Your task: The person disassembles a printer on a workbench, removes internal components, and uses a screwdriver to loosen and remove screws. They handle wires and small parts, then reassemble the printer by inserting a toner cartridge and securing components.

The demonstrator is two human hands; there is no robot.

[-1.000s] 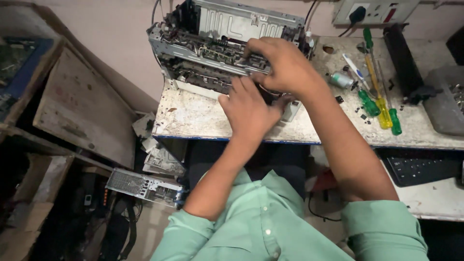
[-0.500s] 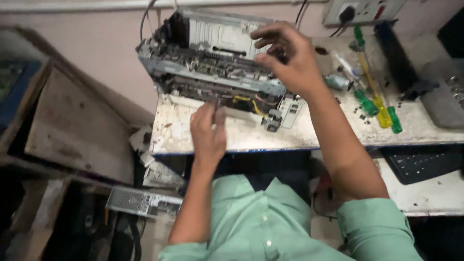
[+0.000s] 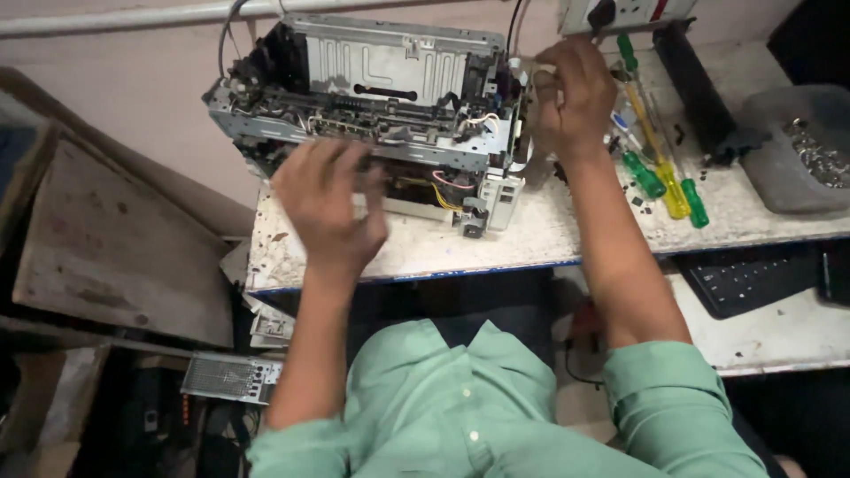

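Note:
A stripped printer chassis [image 3: 390,97] of bare metal with loose wires stands on a stained white workbench [image 3: 549,235]. My left hand [image 3: 329,204] hovers blurred in front of the chassis's lower left, fingers spread, holding nothing. My right hand [image 3: 574,93] is curled at the chassis's right end, fingers closed around its side edge near a white plastic part.
Green and yellow screwdrivers [image 3: 660,164] lie right of the chassis. A grey tray of small parts [image 3: 797,150] and a long black cartridge [image 3: 699,88] sit at the far right. A black keyboard [image 3: 753,279] rests on a lower shelf. Wooden boards [image 3: 115,239] lean at left.
The chassis has shifted left on the bench. My left hand dropped back from it toward the bench's front. My right hand moved from its top to its right end.

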